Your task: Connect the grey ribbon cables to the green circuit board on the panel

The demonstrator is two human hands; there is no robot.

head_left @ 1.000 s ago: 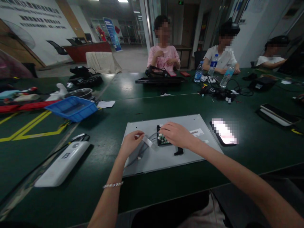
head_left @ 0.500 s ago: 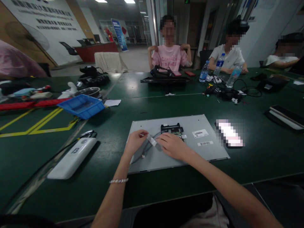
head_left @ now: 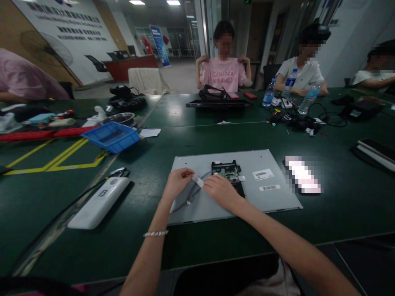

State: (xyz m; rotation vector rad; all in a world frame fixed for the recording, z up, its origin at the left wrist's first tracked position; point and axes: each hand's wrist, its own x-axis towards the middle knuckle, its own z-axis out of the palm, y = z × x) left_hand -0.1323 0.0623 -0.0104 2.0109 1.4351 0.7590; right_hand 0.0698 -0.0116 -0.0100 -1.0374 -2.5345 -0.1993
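Observation:
A flat grey metal panel (head_left: 271, 201) lies on the green table in front of me, with a black bracket and a circuit board (head_left: 230, 175) near its middle. Between my hands a short whitish strip (head_left: 198, 180) is stretched above the panel. My left hand (head_left: 180, 181) pinches the strip's left end. The fingers of my right hand (head_left: 220, 190) are closed at its right end, left of the board. Beneath the strip, a grey cable (head_left: 191, 193) curves over the panel's left part.
A white power bank (head_left: 100, 203) lies to the left, beyond it a blue tray (head_left: 112, 137). A lit phone (head_left: 304, 174) is right of the panel. Bottles (head_left: 309, 98), cables and a dark flat screen (head_left: 219, 104) stand farther back. Several people sit around the table.
The view has shifted slightly, moving the scene to the right. My right hand has moved a little left relative to the panel, uncovering more of the board and bracket. The strip remains between both hands.

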